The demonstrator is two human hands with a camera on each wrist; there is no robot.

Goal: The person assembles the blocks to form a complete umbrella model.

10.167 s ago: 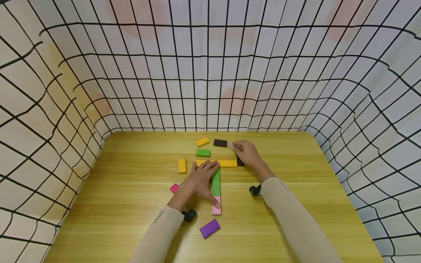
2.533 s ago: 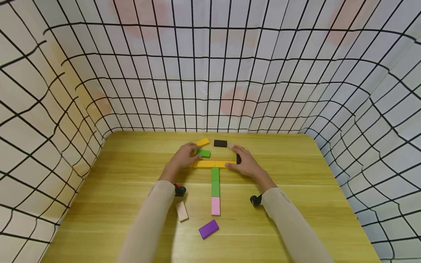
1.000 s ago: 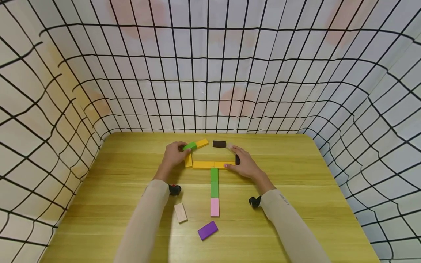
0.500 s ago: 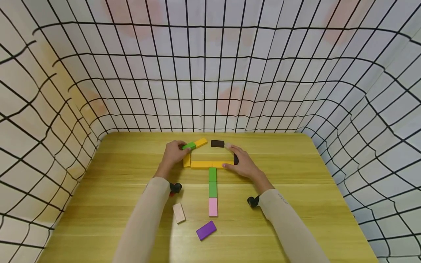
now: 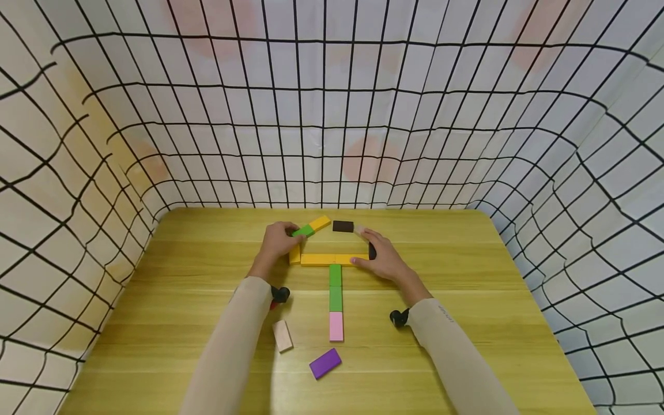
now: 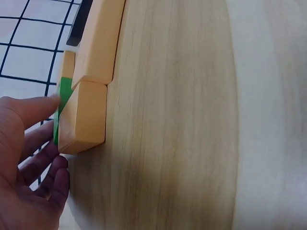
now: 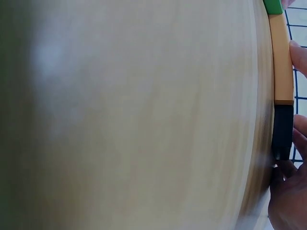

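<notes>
At the upper left of the arrangement, my left hand (image 5: 277, 239) pinches a green block (image 5: 303, 231) between thumb and fingers. The green block's far end meets a tilted yellow block (image 5: 320, 222). Below it, another yellow block (image 5: 295, 255) stands at the left end of a yellow row (image 5: 318, 260). My right hand (image 5: 388, 257) rests at the row's right end, its thumb against the row. Its fingertips are by a pale block (image 5: 359, 229), and a black block (image 7: 283, 129) lies under the hand, partly hidden. A dark block (image 5: 343, 226) lies left of the pale one.
A column of two green blocks (image 5: 335, 288) and a pink block (image 5: 336, 327) runs down from the row. Nearer are a purple block (image 5: 325, 363) and a pale wooden block (image 5: 282, 336). A red block (image 5: 273, 306) is mostly hidden by the left wrist. Black wire mesh (image 5: 324, 144) surrounds the table.
My left hand left the column, put a yellow block at the row's left end and took the green block. Lately the green and tilted yellow blocks slid slightly right. The right hand stays nearly still.
</notes>
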